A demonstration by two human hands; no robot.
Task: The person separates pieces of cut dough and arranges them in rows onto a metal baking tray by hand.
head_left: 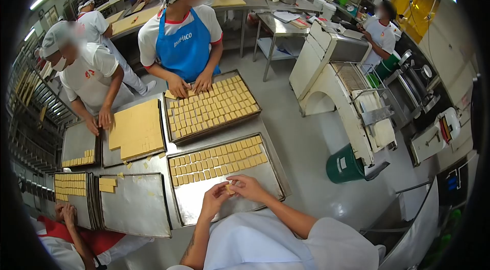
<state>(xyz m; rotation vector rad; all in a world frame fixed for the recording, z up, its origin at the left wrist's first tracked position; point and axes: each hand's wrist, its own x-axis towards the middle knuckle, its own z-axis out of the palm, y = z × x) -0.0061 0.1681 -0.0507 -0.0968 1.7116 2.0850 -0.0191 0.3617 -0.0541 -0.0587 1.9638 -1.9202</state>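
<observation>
My left hand and right hand pinch a small, pale-yellow piece. Similarly coloured oblong blocks line the tray in rows.

Shallow rectangular tray: bare metal, grey, smooth, with a soft sheen (faint smears on it). Small tan rectangular pieces in rows: matt, dry-looking. Large flat tan sheet: matt, even-faced. Bright blue apron with white lettering: cloth, lightly creased. Pale grey floor: smooth, glossy, catching light. Round dark green bin: looks plastic, smooth, slightly shiny.
</observation>
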